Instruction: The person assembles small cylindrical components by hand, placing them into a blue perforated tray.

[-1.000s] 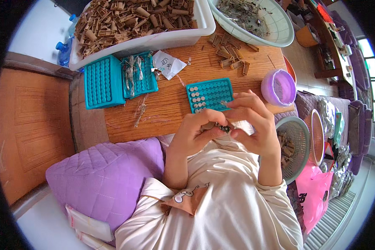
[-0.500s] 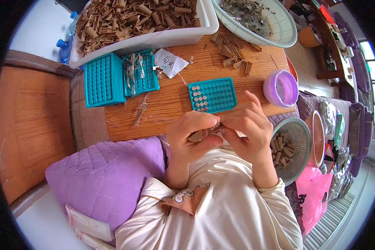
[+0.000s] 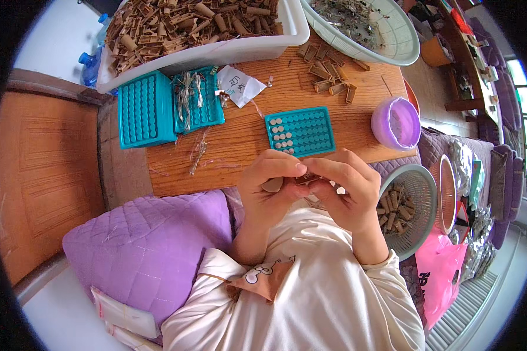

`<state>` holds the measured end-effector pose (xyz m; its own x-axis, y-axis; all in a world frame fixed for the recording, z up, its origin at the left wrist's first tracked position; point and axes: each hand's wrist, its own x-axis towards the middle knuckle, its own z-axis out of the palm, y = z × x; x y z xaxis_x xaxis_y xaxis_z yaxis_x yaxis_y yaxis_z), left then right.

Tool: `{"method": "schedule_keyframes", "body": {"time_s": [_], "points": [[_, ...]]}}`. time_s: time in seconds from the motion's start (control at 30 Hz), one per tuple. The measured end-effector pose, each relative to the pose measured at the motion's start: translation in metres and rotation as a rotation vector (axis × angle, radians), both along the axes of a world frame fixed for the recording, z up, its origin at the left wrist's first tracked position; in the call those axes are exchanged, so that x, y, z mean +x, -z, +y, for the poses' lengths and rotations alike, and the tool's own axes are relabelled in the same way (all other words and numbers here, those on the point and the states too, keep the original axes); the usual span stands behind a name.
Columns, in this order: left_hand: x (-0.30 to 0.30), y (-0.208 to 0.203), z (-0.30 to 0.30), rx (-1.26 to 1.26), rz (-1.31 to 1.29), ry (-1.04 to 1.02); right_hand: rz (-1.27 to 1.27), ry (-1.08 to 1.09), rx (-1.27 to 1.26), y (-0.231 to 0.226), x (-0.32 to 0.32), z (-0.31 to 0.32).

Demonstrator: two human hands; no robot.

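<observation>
My left hand (image 3: 270, 181) and my right hand (image 3: 351, 180) meet in front of my chest, just off the table's near edge. Thumbs and fingertips of both are pinched round a small brown piece (image 3: 304, 179), mostly hidden by the fingers. It resembles the brown half-tube pieces (image 3: 332, 75) lying on the table. Beyond the hands sits a teal tray (image 3: 313, 130) with rows of round hollows. Small pale discs (image 3: 280, 136) fill several hollows on its left side; my fingers cover part of its near edge.
A big white bin (image 3: 216, 57) of brown pieces stands at the far left, before stacked teal trays (image 3: 143, 111) and thin wires (image 3: 185, 96). At the far right is a pale green basket (image 3: 407, 47). A purple tub (image 3: 380, 126) and grey basket (image 3: 424, 193) are right.
My right hand's raised fingers have folded down toward the brown piece. Both hands remain together at nearly the same place, slightly higher in view.
</observation>
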<state>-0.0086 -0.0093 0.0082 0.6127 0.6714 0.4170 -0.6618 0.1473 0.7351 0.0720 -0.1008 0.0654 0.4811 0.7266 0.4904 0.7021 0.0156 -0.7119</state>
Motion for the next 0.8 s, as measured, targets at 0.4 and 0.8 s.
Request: {"method": "schedule_keyframes", "body": {"time_s": [0.4,0.8], "points": [[-0.002,0.005,-0.002,-0.062,0.040,0.111,0.172,0.033,-0.002,0.001,-0.002,-0.007],[0.001,0.000,0.000,-0.249,0.190,0.171,0.475,0.276,0.178,0.009,-0.016,-0.006]]}}
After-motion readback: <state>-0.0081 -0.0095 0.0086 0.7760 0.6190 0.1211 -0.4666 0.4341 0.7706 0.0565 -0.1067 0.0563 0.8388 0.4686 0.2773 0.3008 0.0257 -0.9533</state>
